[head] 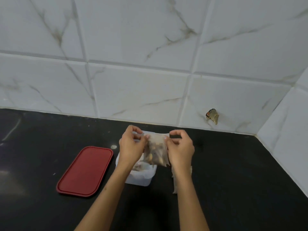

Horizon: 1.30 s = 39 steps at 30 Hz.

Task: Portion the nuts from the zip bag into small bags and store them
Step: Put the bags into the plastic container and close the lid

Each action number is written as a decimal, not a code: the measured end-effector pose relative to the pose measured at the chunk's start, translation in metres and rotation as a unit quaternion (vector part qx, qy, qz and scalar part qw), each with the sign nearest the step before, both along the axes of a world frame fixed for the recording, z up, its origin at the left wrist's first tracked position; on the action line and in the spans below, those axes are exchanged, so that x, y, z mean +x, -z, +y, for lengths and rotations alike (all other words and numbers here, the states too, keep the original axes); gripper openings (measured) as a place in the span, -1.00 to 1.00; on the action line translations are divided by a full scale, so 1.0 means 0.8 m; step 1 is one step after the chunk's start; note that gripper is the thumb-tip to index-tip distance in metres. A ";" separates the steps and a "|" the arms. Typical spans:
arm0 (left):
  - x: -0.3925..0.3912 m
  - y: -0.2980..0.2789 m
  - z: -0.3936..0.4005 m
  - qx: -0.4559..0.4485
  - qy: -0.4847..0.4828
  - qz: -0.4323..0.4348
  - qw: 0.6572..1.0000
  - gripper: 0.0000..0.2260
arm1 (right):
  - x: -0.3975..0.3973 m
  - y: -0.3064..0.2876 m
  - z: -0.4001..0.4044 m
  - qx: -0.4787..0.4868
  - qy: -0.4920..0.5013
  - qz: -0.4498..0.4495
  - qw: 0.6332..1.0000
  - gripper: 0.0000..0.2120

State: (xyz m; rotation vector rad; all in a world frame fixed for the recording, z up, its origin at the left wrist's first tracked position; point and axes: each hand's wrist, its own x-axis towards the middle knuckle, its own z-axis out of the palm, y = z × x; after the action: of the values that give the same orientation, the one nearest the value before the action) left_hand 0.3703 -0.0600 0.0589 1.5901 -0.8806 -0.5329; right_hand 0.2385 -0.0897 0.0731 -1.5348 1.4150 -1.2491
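Small bag [155,151] of nuts held up over tub [141,178]. Left hand [131,147] and right hand [180,148] raised side by side, fingers pinching its top edge at each corner. Red lid [85,170] left on tabletop [233,180].

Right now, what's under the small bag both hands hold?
A white container, open, with bagged contents barely visible. The left hand and small bag cover most of its inside.
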 end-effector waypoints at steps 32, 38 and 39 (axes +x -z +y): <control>0.058 0.068 -0.064 0.353 0.258 -0.314 0.843 -0.68 | 0.128 0.042 -0.053 0.190 -0.196 0.447 0.852 -0.77; 0.056 0.067 -0.064 0.351 0.255 -0.323 0.841 -0.71 | 0.126 0.036 -0.048 0.186 -0.188 0.440 0.858 -0.84; 0.055 0.063 -0.062 0.345 0.250 -0.321 0.845 -0.69 | 0.123 0.032 -0.046 0.176 -0.183 0.437 0.863 -0.85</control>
State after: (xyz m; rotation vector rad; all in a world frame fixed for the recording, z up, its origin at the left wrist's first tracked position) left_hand 0.4142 -0.1093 0.0082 2.2635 -1.7902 -0.7496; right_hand 0.3370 -0.1263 0.0479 -2.0653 1.6279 0.0067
